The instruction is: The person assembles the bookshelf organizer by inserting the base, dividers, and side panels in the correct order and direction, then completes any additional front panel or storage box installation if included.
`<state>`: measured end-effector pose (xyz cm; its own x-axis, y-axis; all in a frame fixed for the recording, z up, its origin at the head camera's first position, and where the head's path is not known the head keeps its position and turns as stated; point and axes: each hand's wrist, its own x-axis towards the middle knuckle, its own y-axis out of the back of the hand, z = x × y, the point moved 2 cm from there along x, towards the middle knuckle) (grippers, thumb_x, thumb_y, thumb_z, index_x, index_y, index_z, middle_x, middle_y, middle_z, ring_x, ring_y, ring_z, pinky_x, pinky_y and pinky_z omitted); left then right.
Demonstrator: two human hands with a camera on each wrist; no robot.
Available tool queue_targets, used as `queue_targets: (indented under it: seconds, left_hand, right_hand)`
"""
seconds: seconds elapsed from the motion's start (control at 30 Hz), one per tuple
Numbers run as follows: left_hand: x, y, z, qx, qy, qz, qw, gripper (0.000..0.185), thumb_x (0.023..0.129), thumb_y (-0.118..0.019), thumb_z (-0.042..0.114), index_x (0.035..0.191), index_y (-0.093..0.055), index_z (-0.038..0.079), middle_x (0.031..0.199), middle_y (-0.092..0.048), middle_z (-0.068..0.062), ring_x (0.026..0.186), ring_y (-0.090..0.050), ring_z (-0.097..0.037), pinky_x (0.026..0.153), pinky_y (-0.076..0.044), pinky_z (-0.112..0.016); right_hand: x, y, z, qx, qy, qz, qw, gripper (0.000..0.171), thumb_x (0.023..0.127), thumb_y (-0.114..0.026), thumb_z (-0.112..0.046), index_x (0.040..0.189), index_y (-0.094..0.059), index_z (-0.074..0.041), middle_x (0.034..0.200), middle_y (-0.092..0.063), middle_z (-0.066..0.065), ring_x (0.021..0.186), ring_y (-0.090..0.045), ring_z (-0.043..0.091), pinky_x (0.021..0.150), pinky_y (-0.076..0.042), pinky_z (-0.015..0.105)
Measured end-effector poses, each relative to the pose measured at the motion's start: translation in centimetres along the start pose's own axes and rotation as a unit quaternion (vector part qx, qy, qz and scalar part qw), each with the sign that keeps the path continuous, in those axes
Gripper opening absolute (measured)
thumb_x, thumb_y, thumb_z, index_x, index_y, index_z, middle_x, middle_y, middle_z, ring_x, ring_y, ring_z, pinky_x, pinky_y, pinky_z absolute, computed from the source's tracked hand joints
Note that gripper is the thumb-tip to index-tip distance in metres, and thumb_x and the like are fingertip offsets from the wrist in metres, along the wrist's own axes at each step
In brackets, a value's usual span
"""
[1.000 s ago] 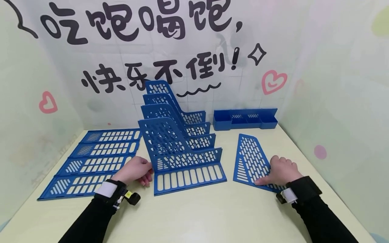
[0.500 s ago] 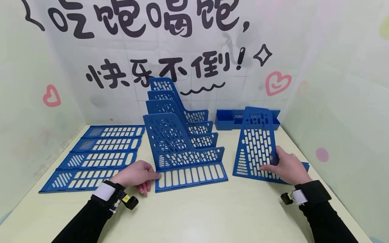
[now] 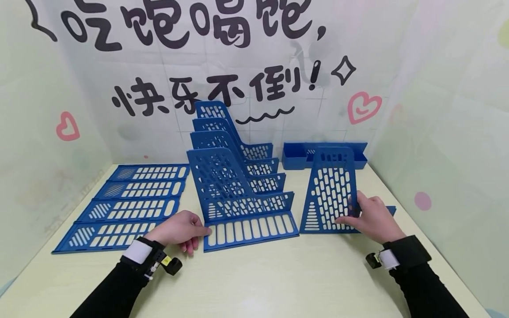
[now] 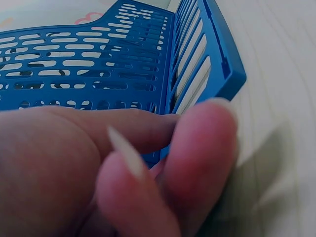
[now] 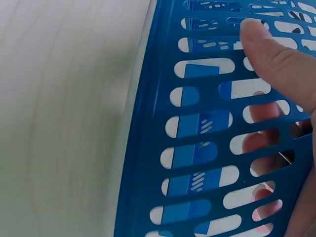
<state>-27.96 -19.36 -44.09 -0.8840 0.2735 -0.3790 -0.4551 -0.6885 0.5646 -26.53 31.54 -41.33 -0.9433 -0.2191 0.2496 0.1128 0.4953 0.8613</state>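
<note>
Near the table's (image 3: pixel 258 282) left edge four flat blue base panels (image 3: pixel 127 207) lie in a row, front to back, none with a divider on it, so that lot looks untouched. Left hand (image 3: pixel 180 229) rests on the table just left of the assembled rack (image 3: pixel 242 194), fingers loosely curled, fingertips (image 4: pixel 197 143) touching the front-left corner of its base plate (image 3: pixel 250 230); looks like bracing, not a real grip. The rack, around the table's middle, already has four upright slotted dividers standing one behind another on their bases, so most of the build seems done. Just right of it, near the front-right part of the table, the loose divider panel (image 3: pixel 332 194) is stood up on its bottom edge, tilted slightly back. Right hand (image 3: pixel 371 216) pinches it at its right edge: thumb (image 5: pixel 276 54) on the near face, fingers seen through the slots behind. A second flat blue piece (image 3: pixel 389 210) peeks out behind that hand, hard to tell what exactly. Blue tray with compartments (image 3: pixel 294 159) sits at the back edge, right of centre, apart from everything. Judging: this panel not yet joined to the rack, tray piece not yet attached, left panels still to use.
</note>
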Motion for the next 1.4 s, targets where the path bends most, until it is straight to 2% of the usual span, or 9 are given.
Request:
queue_targets:
  seconds: [0.3, 0.5, 0.67, 0.8, 0.9, 1.0, 1.13, 1.3, 1.4]
  left_hand:
    - [0.2, 0.1, -0.1, 0.004, -0.006, -0.002, 1.0000, 0.032, 0.106, -0.075, 0.029, 0.084, -0.068, 0.006, 0.066, -0.070, -0.005, 0.049, -0.067, -0.016, 0.049, -0.052, -0.026]
    - [0.0, 0.1, 0.2, 0.017, -0.009, 0.000, 0.9998, 0.035, 0.106, -0.074, 0.030, 0.082, -0.067, 0.006, 0.063, -0.068, -0.004, 0.047, -0.065, -0.015, 0.046, -0.047, -0.024]
    - [0.0, -0.1, 0.8, 0.086, -0.027, 0.017, 0.9957, 0.043, 0.109, -0.069, 0.031, 0.072, -0.064, 0.009, 0.053, -0.063, -0.002, 0.041, -0.060, -0.014, 0.043, -0.042, -0.025]
    - [0.1, -0.3, 1.1, 0.134, -0.044, 0.037, 0.9894, 0.046, 0.109, -0.066, 0.027, 0.066, -0.060, 0.010, 0.048, -0.058, 0.001, 0.039, -0.058, -0.013, 0.043, -0.042, -0.026]
    - [0.0, -0.5, 1.2, 0.150, -0.024, 0.038, 0.9877, 0.052, 0.110, -0.064, 0.030, 0.062, -0.060, 0.012, 0.047, -0.055, 0.002, 0.037, -0.054, -0.012, 0.042, -0.039, -0.025]
    - [0.0, -0.7, 1.4, 0.161, -0.013, 0.031, 0.9863, 0.057, 0.111, -0.063, 0.032, 0.058, -0.060, 0.013, 0.045, -0.053, 0.003, 0.035, -0.051, -0.011, 0.042, -0.035, -0.024]
    - [-0.1, -0.9, 1.6, 0.168, -0.033, 0.023, 0.9849, 0.054, 0.111, -0.061, 0.028, 0.060, -0.059, 0.012, 0.046, -0.055, 0.002, 0.036, -0.053, -0.012, 0.043, -0.035, -0.024]
    - [-0.1, -1.1, 1.7, 0.168, -0.039, 0.023, 0.9847, 0.050, 0.112, -0.060, 0.023, 0.063, -0.059, 0.012, 0.047, -0.054, 0.002, 0.037, -0.054, -0.012, 0.045, -0.040, -0.026]
    - [-0.1, -1.0, 1.7, 0.161, -0.038, 0.026, 0.9859, 0.052, 0.112, -0.060, 0.023, 0.061, -0.058, 0.013, 0.047, -0.052, 0.002, 0.036, -0.050, -0.012, 0.046, -0.040, -0.027]
  right_hand:
    - [0.1, -0.2, -0.2, -0.016, 0.029, 0.012, 0.999, 0.049, 0.084, -0.097, -0.032, 0.090, -0.052, -0.015, 0.072, -0.055, -0.009, 0.073, -0.047, 0.012, 0.066, -0.034, 0.027]
    - [0.3, -0.4, -0.5, -0.036, 0.047, 0.014, 0.998, 0.039, 0.087, -0.095, -0.026, 0.103, -0.063, -0.011, 0.085, -0.075, -0.007, 0.085, -0.059, 0.022, 0.089, -0.040, 0.043]
    - [0.1, -0.2, -0.7, -0.033, 0.054, -0.010, 0.998, 0.035, 0.093, -0.090, -0.025, 0.115, -0.068, -0.009, 0.095, -0.080, -0.004, 0.095, -0.068, 0.026, 0.101, -0.045, 0.055]
    - [-0.1, 0.1, -0.7, -0.034, 0.069, -0.017, 0.997, 0.018, 0.095, -0.088, -0.025, 0.102, -0.072, -0.019, 0.093, -0.077, -0.014, 0.096, -0.064, 0.019, 0.093, -0.050, 0.047]
    - [-0.3, 0.4, -0.5, -0.034, 0.094, -0.015, 0.995, 0.012, 0.094, -0.088, -0.021, 0.096, -0.077, -0.025, 0.092, -0.077, -0.018, 0.094, -0.063, 0.014, 0.090, -0.051, 0.045]
    - [-0.4, 0.6, -0.4, -0.036, 0.118, -0.012, 0.992, 0.011, 0.094, -0.087, -0.018, 0.099, -0.081, -0.026, 0.094, -0.079, -0.018, 0.093, -0.065, 0.012, 0.093, -0.053, 0.047]
    - [-0.2, 0.1, -1.0, -0.024, 0.148, -0.017, 0.989, 0.013, 0.095, -0.086, -0.015, 0.104, -0.084, -0.023, 0.099, -0.083, -0.014, 0.094, -0.073, 0.011, 0.091, -0.059, 0.044]
    - [0.2, -2.3, -4.2, -0.037, 0.182, -0.018, 0.982, 0.012, 0.095, -0.086, -0.017, 0.107, -0.084, -0.017, 0.098, -0.086, -0.005, 0.088, -0.080, 0.013, 0.077, -0.064, 0.036]
    - [0.7, -4.1, -7.1, -0.051, 0.211, -0.011, 0.976, 0.011, 0.095, -0.086, -0.021, 0.104, -0.085, -0.015, 0.092, -0.086, -0.002, 0.076, -0.079, 0.010, 0.066, -0.060, 0.027]
